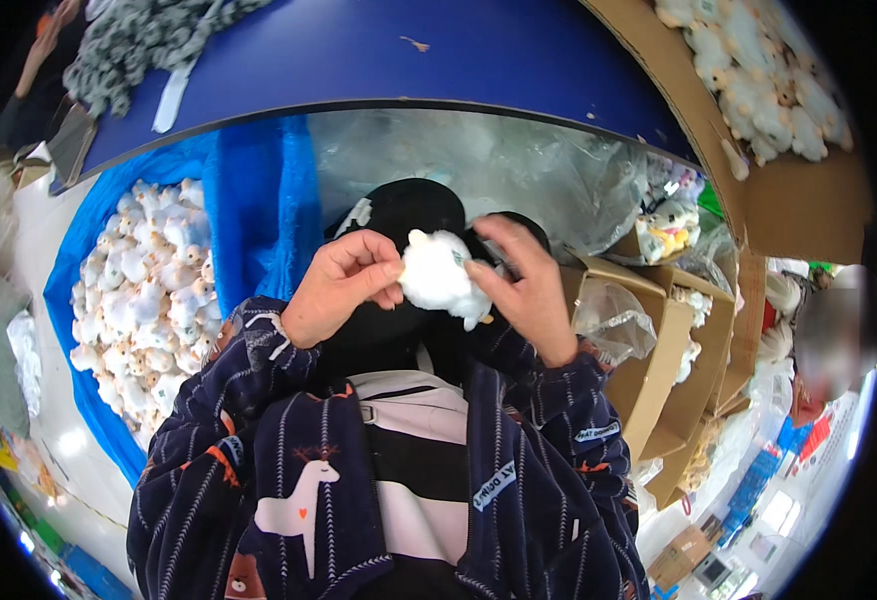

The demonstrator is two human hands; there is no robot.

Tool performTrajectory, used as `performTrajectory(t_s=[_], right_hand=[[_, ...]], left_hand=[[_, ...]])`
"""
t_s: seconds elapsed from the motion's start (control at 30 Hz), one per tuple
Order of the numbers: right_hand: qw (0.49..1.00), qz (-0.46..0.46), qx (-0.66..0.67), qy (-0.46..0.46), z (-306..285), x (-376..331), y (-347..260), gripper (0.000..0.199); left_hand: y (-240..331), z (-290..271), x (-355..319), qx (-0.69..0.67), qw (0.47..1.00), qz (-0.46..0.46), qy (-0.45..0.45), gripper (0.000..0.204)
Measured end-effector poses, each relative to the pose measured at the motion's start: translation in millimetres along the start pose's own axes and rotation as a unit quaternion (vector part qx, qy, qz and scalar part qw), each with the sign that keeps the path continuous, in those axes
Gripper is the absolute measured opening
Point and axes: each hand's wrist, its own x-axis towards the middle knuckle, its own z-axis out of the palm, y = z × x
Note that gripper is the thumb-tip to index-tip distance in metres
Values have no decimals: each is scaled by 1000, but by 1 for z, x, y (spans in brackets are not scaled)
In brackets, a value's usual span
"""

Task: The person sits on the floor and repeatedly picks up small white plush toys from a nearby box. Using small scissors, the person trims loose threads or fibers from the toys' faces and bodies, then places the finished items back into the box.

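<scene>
A small white plush toy (440,272), fluffy with pale yellowish tips and a small dark patch, hangs in front of my chest above my lap. Thumb and fingers of my left hand (343,280) pinch its left edge. On the other side, the thumb of my right hand (528,285) touches the toy, while its forefinger stands away from it, a little blurred. The right hand's remaining fingers are partly hidden.
To my left stands a blue sack (73,290) full of similar plush toys (143,290). A blue table (408,60) lies ahead, with grey fluffy material (138,55) on it. Cardboard boxes (648,370) are at my right; another box (798,200) holds more white toys (768,80).
</scene>
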Motion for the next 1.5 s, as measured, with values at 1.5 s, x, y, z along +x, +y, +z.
performTrajectory(t_s=[1.5], right_hand=[[992,99,-52,60,45,-20,-17,46]], left_hand=[[-33,-3,39,301,888,237,256,40]])
